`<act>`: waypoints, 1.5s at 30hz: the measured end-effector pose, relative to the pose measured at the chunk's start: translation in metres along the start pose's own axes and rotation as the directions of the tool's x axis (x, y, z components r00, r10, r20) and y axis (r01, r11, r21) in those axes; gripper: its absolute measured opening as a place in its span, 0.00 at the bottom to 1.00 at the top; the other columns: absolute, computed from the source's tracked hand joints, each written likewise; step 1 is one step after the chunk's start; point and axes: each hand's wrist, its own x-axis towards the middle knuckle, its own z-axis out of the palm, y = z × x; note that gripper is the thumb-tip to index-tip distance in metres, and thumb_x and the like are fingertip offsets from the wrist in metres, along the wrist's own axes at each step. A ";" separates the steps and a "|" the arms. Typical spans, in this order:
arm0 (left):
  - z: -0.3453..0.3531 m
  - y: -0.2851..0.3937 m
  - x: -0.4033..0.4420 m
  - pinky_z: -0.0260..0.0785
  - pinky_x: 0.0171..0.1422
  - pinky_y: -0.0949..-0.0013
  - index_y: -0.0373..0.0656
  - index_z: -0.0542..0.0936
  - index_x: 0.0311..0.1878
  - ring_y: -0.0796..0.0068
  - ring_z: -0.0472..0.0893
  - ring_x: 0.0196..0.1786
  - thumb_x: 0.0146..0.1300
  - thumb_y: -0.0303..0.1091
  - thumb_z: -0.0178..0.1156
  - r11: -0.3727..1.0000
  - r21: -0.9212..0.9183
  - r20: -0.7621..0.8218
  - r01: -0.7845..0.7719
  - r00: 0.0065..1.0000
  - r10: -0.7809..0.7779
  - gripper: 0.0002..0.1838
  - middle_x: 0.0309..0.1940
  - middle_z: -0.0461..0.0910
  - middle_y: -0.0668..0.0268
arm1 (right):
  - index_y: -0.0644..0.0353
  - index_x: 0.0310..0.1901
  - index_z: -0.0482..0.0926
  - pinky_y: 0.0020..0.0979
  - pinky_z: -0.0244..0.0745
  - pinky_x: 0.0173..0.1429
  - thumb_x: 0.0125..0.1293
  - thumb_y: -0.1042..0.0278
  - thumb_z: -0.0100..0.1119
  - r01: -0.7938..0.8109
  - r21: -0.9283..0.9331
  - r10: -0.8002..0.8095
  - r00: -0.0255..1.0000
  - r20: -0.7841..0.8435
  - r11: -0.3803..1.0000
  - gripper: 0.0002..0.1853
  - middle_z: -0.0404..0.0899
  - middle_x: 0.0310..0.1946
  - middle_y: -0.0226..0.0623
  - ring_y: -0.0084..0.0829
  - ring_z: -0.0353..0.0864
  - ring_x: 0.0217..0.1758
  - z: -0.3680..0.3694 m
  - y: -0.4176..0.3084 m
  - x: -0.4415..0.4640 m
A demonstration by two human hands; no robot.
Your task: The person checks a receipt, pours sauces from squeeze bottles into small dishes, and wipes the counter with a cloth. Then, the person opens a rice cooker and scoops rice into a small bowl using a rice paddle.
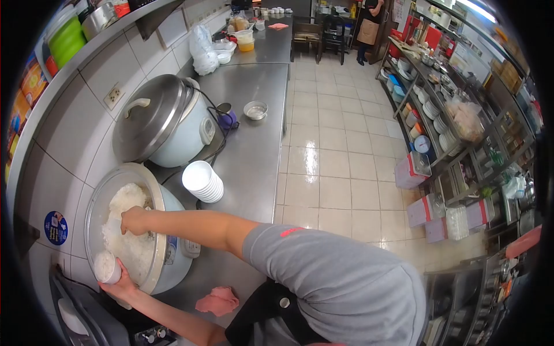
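Observation:
A large rice cooker (pixel 178 199) stands uncovered, with white rice (pixel 128 199) heaped inside. My right hand (pixel 135 221) reaches over its rim into the pot, fingers closed on a pale rice paddle (pixel 117 224) that is mostly hidden against the rice. At the near rim, my left hand (pixel 120 282) is wrapped round a small white cup (pixel 106 267) with rice in it. A stack of white cups (pixel 203 181) leans on the counter beside the cooker. Near my left forearm lies a crumpled pink cloth (pixel 217 301).
Behind the open cooker is a second one with a metal lid (pixel 154 118). A purple cup (pixel 227 117) and a metal bowl (pixel 255 110) sit on the steel counter (pixel 254 155). A shelf (pixel 86 60) overhangs the left wall. Across the tiled floor, a person (pixel 369 26) stands near racks (pixel 430 98).

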 end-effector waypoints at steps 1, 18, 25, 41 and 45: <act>0.000 -0.001 0.002 0.68 0.67 0.40 0.43 0.70 0.67 0.52 0.69 0.69 0.67 0.49 0.53 0.999 -0.032 -0.011 0.026 1.000 -0.026 0.29 0.67 0.70 0.58 | 0.37 0.47 0.88 0.43 0.77 0.51 0.55 0.71 0.57 0.016 -0.040 -0.013 0.998 0.065 0.999 0.19 0.82 0.46 0.41 0.45 0.82 0.49 0.000 0.001 0.003; -0.003 -0.006 -0.004 0.67 0.65 0.43 0.51 0.67 0.69 0.59 0.73 0.67 0.67 0.70 0.43 0.998 0.014 0.106 -0.058 0.993 0.056 0.38 0.66 0.72 0.63 | 0.57 0.31 0.83 0.42 0.75 0.44 0.53 0.54 0.72 -0.040 0.194 -0.015 0.961 0.276 0.980 0.15 0.84 0.32 0.45 0.43 0.83 0.38 -0.014 -0.001 -0.005; -0.010 -0.014 0.007 0.69 0.64 0.45 0.58 0.68 0.69 0.60 0.74 0.65 0.63 0.76 0.42 0.999 -0.022 -0.036 -0.037 0.999 0.036 0.41 0.63 0.75 0.66 | 0.64 0.30 0.82 0.36 0.71 0.34 0.55 0.66 0.71 0.126 0.244 -0.216 0.896 0.387 0.962 0.10 0.81 0.24 0.40 0.32 0.77 0.24 -0.023 -0.014 -0.013; -0.010 -0.011 -0.001 0.69 0.65 0.48 0.56 0.64 0.71 0.56 0.72 0.67 0.61 0.78 0.44 0.992 0.018 0.018 -0.124 0.992 0.124 0.45 0.66 0.71 0.62 | 0.68 0.31 0.80 0.33 0.69 0.28 0.59 0.67 0.68 0.107 0.341 -0.275 0.823 0.496 0.934 0.12 0.79 0.25 0.43 0.30 0.76 0.21 -0.030 -0.025 -0.017; -0.010 -0.014 -0.001 0.69 0.64 0.48 0.56 0.65 0.71 0.57 0.72 0.67 0.61 0.78 0.43 0.990 0.013 0.030 -0.141 0.990 0.141 0.45 0.66 0.71 0.62 | 0.67 0.29 0.80 0.33 0.69 0.28 0.57 0.66 0.70 0.109 0.373 -0.294 0.822 0.487 0.922 0.12 0.78 0.20 0.42 0.30 0.75 0.19 -0.024 -0.018 -0.014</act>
